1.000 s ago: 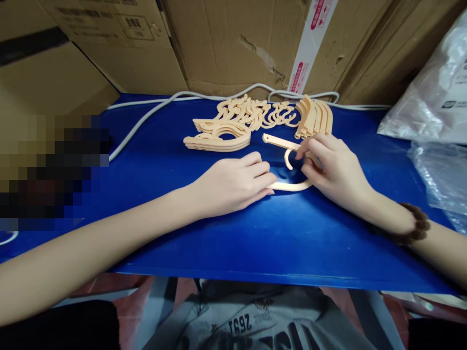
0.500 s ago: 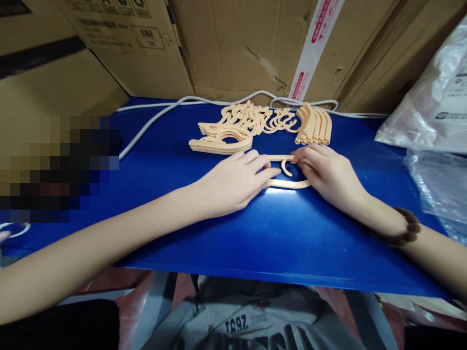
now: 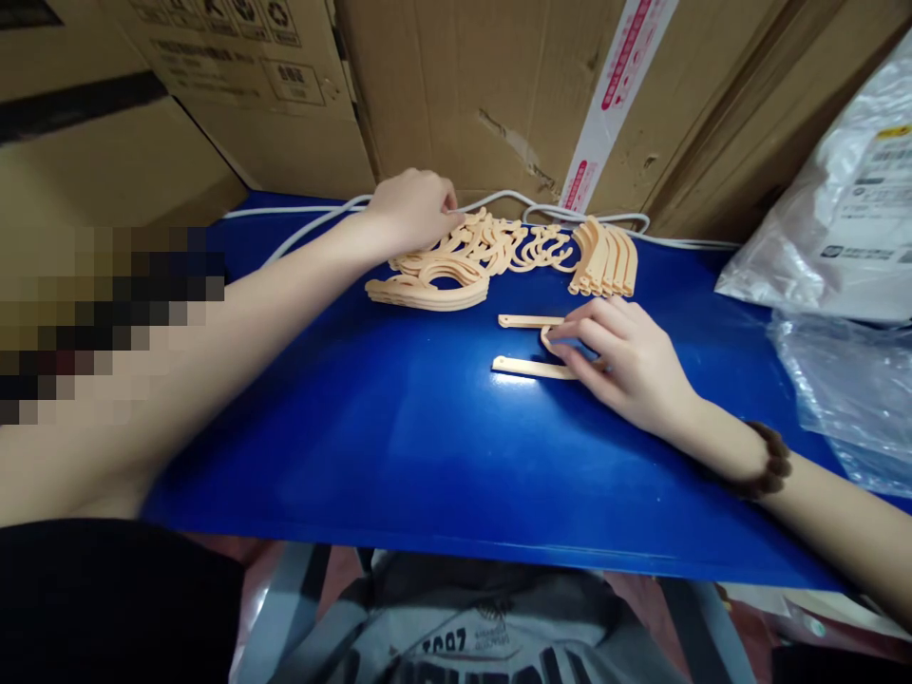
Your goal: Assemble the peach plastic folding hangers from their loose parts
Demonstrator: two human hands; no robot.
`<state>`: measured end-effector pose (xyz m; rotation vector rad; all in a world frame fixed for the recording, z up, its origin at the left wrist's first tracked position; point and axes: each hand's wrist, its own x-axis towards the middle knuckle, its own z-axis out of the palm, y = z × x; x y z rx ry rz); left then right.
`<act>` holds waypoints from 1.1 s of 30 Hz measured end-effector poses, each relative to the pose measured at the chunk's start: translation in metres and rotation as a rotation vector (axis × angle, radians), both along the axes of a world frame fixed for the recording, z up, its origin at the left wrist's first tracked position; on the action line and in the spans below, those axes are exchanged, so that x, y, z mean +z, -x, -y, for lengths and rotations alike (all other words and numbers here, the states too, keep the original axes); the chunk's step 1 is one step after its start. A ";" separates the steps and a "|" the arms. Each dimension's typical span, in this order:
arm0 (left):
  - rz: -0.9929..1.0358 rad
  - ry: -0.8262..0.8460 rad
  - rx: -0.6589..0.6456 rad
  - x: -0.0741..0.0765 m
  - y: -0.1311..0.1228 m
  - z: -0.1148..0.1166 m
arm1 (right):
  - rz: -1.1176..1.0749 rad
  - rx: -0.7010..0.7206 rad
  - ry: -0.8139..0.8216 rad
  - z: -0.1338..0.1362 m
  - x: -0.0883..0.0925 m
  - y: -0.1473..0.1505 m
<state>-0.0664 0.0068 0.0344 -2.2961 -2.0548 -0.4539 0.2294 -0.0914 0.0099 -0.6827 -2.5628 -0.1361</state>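
Note:
My right hand has its thumb and fingers closed on a peach plastic folding clothes hanger low over the blue table. The hanger's two straight arms point left, and its small hook lies at my fingertips. Farther back, my left hand reaches to the left end of a pile of S-shaped peach hanger parts. Its fingers are curled down at the pile, and their tips are hidden. Just in front of that hand lies a stack of curved hanger pieces.
Several curved hanger arms stand grouped at the right of the pile. A white cable runs behind, along the cardboard boxes. Clear plastic bags rest at the right. The table's front edge is near my body.
My left hand has let go of the hanger and moved back and left to the pile. The right hand stays on the hanger, whose two arm ends now show on the left.

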 end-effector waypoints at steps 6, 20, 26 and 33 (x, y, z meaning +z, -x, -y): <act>0.009 0.021 0.011 -0.015 0.012 -0.036 | 0.138 0.167 -0.076 0.007 -0.001 0.005; 0.162 -0.032 -0.099 -0.002 0.007 -0.036 | 0.192 0.192 -0.060 0.011 0.001 0.008; 0.327 -0.196 -0.203 0.036 -0.019 0.019 | 0.201 0.159 -0.178 0.018 0.002 0.009; 0.059 -0.306 -0.185 0.022 -0.054 0.094 | 0.214 0.193 -0.174 0.019 0.001 0.005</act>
